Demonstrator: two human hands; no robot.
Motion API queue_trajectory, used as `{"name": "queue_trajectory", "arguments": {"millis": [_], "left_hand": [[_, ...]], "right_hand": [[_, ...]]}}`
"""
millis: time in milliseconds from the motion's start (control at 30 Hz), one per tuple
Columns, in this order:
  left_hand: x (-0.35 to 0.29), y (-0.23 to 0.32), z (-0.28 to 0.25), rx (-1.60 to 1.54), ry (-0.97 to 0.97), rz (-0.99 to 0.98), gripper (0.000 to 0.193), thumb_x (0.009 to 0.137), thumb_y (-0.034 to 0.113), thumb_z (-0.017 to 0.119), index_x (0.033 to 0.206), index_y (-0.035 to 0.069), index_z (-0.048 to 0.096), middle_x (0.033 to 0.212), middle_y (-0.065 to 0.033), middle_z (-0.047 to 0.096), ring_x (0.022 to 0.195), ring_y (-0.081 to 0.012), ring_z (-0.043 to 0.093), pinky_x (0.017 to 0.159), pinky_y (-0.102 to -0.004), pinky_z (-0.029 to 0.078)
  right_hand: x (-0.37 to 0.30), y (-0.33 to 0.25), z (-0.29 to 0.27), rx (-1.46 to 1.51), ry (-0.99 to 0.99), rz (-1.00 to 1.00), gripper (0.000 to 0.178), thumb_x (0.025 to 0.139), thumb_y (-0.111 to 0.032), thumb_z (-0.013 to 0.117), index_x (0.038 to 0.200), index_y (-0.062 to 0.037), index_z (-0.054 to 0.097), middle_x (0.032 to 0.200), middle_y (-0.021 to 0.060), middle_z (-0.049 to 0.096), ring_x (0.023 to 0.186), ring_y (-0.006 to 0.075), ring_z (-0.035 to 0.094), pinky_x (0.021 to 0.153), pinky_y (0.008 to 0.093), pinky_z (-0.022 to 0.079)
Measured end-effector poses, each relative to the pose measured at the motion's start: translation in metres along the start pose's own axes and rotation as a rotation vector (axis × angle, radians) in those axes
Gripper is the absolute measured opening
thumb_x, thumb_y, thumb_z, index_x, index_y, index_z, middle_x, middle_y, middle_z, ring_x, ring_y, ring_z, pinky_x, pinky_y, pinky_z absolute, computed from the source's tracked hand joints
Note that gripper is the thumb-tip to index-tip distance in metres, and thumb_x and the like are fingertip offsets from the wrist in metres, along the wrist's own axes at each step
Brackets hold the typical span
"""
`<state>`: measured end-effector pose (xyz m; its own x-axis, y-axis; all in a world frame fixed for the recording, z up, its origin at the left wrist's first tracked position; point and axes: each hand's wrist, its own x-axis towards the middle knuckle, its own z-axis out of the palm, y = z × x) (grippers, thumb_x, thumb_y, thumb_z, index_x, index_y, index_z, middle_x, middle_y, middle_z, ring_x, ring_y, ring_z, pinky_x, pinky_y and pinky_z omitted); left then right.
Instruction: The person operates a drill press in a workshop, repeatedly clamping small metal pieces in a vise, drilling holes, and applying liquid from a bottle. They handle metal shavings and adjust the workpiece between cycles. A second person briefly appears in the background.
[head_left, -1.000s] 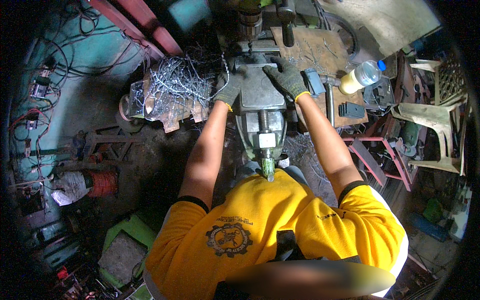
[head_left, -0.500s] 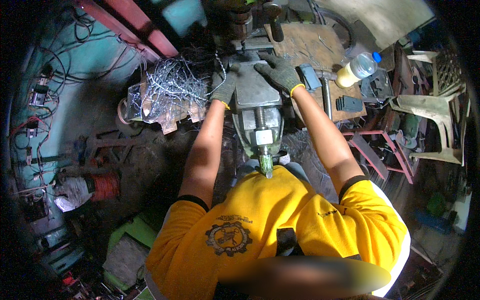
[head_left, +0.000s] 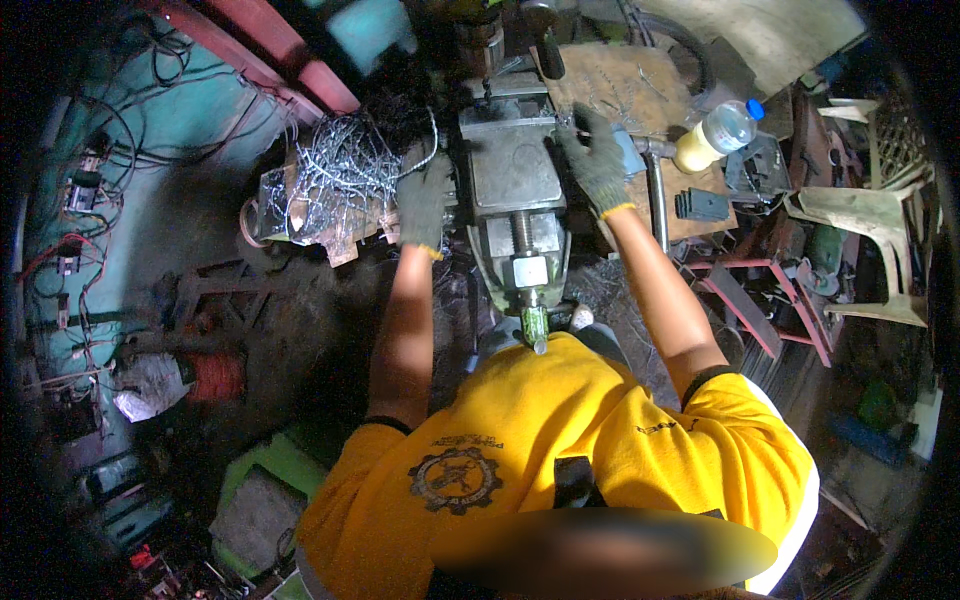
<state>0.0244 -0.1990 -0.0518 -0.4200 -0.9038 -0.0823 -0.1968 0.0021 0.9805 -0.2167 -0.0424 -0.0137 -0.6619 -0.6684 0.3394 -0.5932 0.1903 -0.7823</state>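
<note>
Vise handle (head_left: 535,321): nearest of all, green-wrapped, pointing straight back at the yellow shirt (head_left: 570,430).
Vise screw (head_left: 521,234): bare threads catching light, mid-scene.
Vise (head_left: 516,174): dead centre, between the hands, flat grey top in plain sight!
Left hand (head_left: 425,200): gloved, alongside the vise's left flank; fingers lost in shadow, so I can't tell how closed, or on what.
Hammer (head_left: 657,200): right side, lying on the wooden board (head_left: 605,65).
Right hand (head_left: 592,160): gloved, just beside the vise's right edge, thumb and fingers parted, nothing visible in its grasp!
Metal shavings (head_left: 350,165): bright tangle, left, near the left hand.
Bottle (head_left: 715,138): right, tilted, blue-capped.
Drill bit (head_left: 487,88): far centre, pointing down.
</note>
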Motion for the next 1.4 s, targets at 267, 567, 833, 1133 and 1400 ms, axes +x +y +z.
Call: {"name": "queue_trajectory", "arguments": {"millis": [267,567,833,1133,1400], "left_hand": [[-0.228,-0.05,0.003,0.071,0.257,0.008,0.036,0.1,0.027,0.061,0.119,-0.004,0.066,0.107,-0.0156,0.073,0.092,-0.024,0.067,0.084,-0.0387,0.053],[-0.276,-0.08,0.084,-0.567,-0.166,-0.383,0.027,0.099,0.024,0.062,0.11,0.001,0.07,0.105,-0.0116,0.075,0.089,-0.0205,0.069,0.079,-0.0338,0.055],[-0.284,0.094,0.079,-0.13,0.261,0.273,0.02,0.098,0.022,0.063,0.103,0.005,0.073,0.103,-0.0081,0.076,0.086,-0.0175,0.07,0.075,-0.0295,0.056],[-0.308,0.131,0.131,0.508,0.061,0.436,0.024,0.093,0.022,0.074,0.108,0.004,0.076,0.1,-0.0157,0.076,0.09,-0.0295,0.075,0.082,-0.0374,0.057],[-0.32,0.207,0.096,0.472,0.142,0.456,0.025,0.091,0.015,0.069,0.11,0.002,0.076,0.11,-0.0116,0.077,0.097,-0.0216,0.074,0.09,-0.0347,0.056]], "right_hand": [[-0.098,0.026,-0.102,0.174,0.194,-0.028,0.039,0.095,-0.008,0.07,0.132,0.0005,0.061,0.124,0.0162,0.068,0.111,0.0251,0.068,0.098,0.0375,0.054],[-0.154,0.067,-0.168,0.307,-0.007,0.085,0.04,0.097,-0.007,0.067,0.136,0.0005,0.06,0.118,0.0128,0.07,0.106,0.0189,0.067,0.095,0.0332,0.054],[-0.168,0.122,-0.192,0.376,-0.045,0.194,0.043,0.095,-0.006,0.069,0.137,0.0005,0.059,0.12,0.0096,0.067,0.109,0.0164,0.063,0.095,0.03,0.052],[-0.175,0.132,-0.166,0.28,-0.335,0.589,0.059,0.092,-0.028,0.076,0.138,0.0033,0.056,0.106,0.0128,0.072,0.098,0.0182,0.066,0.09,0.0313,0.052],[-0.154,0.129,-0.142,1.093,-0.464,0.942,0.01,0.097,-0.01,0.062,0.101,-0.0024,0.058,0.076,0.0094,0.06,0.058,0.0214,0.061,0.048,0.0407,0.058]]}}
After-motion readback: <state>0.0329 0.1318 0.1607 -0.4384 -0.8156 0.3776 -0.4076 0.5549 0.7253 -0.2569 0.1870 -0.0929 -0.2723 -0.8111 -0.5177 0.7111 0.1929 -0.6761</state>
